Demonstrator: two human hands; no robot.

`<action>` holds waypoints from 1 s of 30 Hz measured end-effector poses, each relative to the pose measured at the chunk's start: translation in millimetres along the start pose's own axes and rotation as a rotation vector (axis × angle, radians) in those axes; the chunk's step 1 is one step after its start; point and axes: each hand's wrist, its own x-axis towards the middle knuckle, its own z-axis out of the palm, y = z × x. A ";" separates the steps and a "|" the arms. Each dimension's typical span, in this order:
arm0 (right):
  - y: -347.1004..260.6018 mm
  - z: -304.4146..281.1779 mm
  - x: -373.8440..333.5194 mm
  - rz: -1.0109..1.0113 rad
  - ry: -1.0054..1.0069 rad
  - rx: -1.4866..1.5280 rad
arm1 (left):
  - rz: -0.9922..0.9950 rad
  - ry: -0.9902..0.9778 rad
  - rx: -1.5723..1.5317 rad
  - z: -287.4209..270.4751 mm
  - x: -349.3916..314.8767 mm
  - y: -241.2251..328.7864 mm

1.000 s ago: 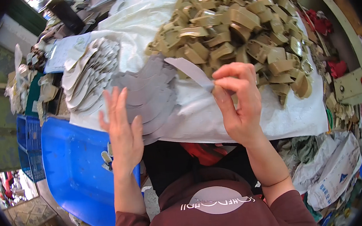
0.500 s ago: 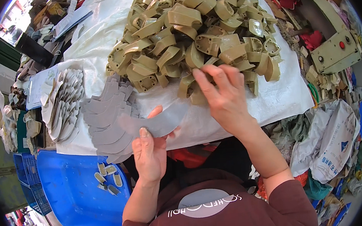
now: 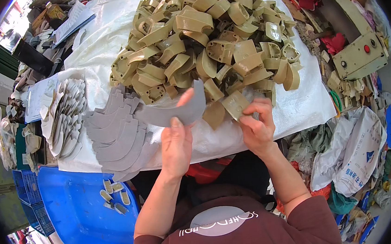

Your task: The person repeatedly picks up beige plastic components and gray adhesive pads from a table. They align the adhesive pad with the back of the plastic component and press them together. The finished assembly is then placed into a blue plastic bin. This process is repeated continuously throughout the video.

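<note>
nearest the person, at the front edge of the worktop (image 3: pixel 296 108), the left hand (image 3: pixel 176 144) pinches a grey curved sheet piece (image 3: pixel 176 110) between thumb and fingers, lifted just above the white cover. the right hand (image 3: pixel 256 128) is closed on an olive moulded piece (image 3: pixel 236 105) drawn from the near side of the heap. to the left, a fanned stack of grey pieces (image 3: pixel 117 135) lies by the front left corner, with a pale stack (image 3: pixel 65 117) beside it. farther back, the large heap of olive pieces (image 3: pixel 206 37) fills the middle; judging by its size, most of the pairing work remains.
</note>
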 end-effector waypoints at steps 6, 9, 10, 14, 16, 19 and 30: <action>-11.7 -21.8 -3.8 0.326 -0.284 0.032 | -0.043 0.049 0.000 -7.5 -0.7 -6.3; -4.4 -26.1 -2.3 0.394 -0.351 -0.001 | -0.006 0.066 0.084 -2.4 -2.9 -3.7; -4.0 -23.2 -1.6 0.430 -0.341 0.003 | 0.011 0.074 0.126 -1.4 -5.0 -1.0; -19.9 -27.8 22.1 0.782 -0.394 0.156 | -0.109 0.058 -0.050 1.0 -21.9 2.4; -25.1 -29.5 27.4 0.827 -0.382 0.170 | -0.184 -0.104 -0.175 8.2 -29.7 1.6; -18.4 -23.6 6.3 0.550 -0.235 -0.050 | -0.253 -0.187 -0.077 17.0 -34.2 -7.9; -13.7 -46.9 24.8 0.309 -0.525 -0.504 | -0.221 -0.006 -0.116 16.3 -25.7 -11.0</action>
